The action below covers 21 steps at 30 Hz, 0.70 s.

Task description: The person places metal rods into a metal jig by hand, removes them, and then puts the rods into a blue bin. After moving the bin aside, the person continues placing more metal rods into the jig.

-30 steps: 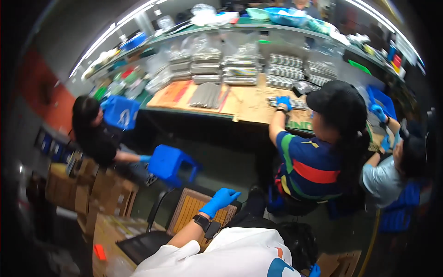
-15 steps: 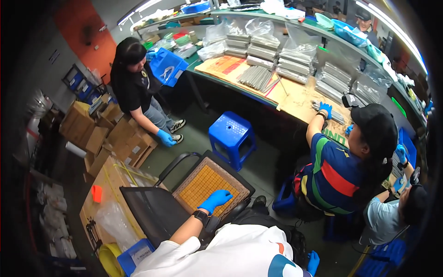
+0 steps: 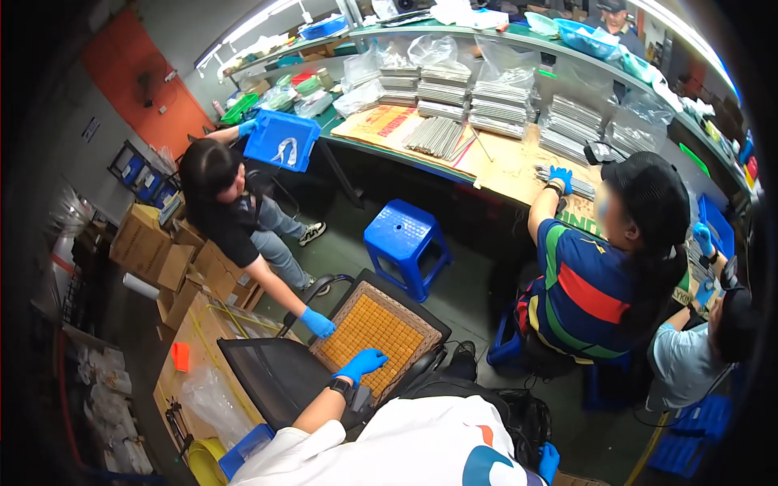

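My left hand (image 3: pixel 361 366), in a blue glove with a dark watch at the wrist, hovers by the seat of an office chair (image 3: pixel 381 328) topped with a tan beaded cushion. Its fingers are stretched out and nothing shows in them. Low at the right of my white shirt, my right hand (image 3: pixel 549 462) hangs in a blue glove beside a black bag (image 3: pixel 525 421); its fingers are too little seen to judge. A co-worker's gloved hand (image 3: pixel 318 324) reaches over the near corner of the cushion, close to my left hand.
That co-worker's other hand holds a blue bin (image 3: pixel 281 141). A blue stool (image 3: pixel 408 243) stands before the workbench (image 3: pixel 356 125), which carries stacked metal rods (image 3: pixel 502 105). Another co-worker (image 3: pixel 596 283) sits at right, handling rods. Cardboard boxes (image 3: pixel 154 239) and a wooden crate (image 3: pixel 194 356) lie left.
The co-worker at left has leaned in, bringing a gloved hand to the chair and swinging the blue bin back. My left hand has shifted slightly left and down over the seat.
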### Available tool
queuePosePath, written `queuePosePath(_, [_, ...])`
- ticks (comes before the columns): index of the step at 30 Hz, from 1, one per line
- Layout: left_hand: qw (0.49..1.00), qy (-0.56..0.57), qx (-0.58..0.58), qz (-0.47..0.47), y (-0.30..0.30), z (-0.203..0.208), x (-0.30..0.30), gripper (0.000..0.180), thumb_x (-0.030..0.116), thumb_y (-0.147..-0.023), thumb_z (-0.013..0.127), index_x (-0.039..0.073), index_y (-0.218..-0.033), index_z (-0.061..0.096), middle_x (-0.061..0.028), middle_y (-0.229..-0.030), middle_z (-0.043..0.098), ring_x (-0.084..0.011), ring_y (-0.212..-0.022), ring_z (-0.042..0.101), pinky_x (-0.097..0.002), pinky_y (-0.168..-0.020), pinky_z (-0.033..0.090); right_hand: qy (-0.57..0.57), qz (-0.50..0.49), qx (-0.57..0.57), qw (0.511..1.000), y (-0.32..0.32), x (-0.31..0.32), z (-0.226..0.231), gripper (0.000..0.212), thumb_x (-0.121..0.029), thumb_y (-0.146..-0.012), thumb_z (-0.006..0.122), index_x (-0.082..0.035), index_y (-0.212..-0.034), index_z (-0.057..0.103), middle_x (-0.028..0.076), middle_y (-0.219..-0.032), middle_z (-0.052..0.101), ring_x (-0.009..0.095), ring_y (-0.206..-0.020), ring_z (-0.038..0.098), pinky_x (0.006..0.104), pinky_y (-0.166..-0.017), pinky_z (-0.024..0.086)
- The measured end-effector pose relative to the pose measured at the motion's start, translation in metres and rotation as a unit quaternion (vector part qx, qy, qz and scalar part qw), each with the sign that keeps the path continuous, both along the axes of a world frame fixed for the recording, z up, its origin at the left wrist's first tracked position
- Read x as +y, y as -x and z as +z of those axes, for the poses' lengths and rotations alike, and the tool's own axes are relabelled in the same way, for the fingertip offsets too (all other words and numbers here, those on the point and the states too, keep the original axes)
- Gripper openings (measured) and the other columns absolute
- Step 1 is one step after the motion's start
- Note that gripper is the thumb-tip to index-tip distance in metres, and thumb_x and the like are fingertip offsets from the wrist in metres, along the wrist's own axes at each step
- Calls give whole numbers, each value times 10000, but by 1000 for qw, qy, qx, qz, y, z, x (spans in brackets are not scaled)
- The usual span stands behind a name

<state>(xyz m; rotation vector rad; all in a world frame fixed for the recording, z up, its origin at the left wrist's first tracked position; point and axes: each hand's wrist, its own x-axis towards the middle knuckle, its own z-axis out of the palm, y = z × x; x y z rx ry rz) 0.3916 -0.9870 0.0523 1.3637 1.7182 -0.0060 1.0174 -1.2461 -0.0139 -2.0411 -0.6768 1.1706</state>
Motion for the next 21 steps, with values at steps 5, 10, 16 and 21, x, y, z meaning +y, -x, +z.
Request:
queuePosePath(5, [999,-31,4,-20,-9,13,14,360,346,-918,561,25,-1019,690,-118,-909,712,-214,-822,683,-359,-753,530,-5,5,-32,999,8,-18,-15,297,-135,-928,544,50,-1148,620,114,-947,685,177,-850,630,312,-776,508])
queuePosePath(10, [999,-31,-6,-43,-33,26,26,368,358,-910,561,31,-1020,690,-138,-919,706,-253,-845,680,-377,-790,520,-30,-35,-42,998,0,-52,-49,305,-143,-933,544,44,-1161,619,125,-984,687,181,-888,630,316,-801,505])
queuePosePath(16, [993,-73,46,-82,-45,47,18,375,371,-886,575,40,-1012,694,-179,-945,691,-320,-879,669,-411,-805,510,11,-48,-10,999,4,-33,-17,308,-157,-927,552,43,-1149,626,144,-1016,689,198,-904,638,328,-820,505])
queuePosePath(21, [995,-66,30,-71,-51,43,28,380,374,-872,595,50,-1046,689,-211,-958,682,-355,-895,665,-432,-805,505,-24,-35,-75,996,1,-33,-19,308,-184,-909,574,24,-1125,642,177,-1055,685,242,-939,659,351,-833,507])
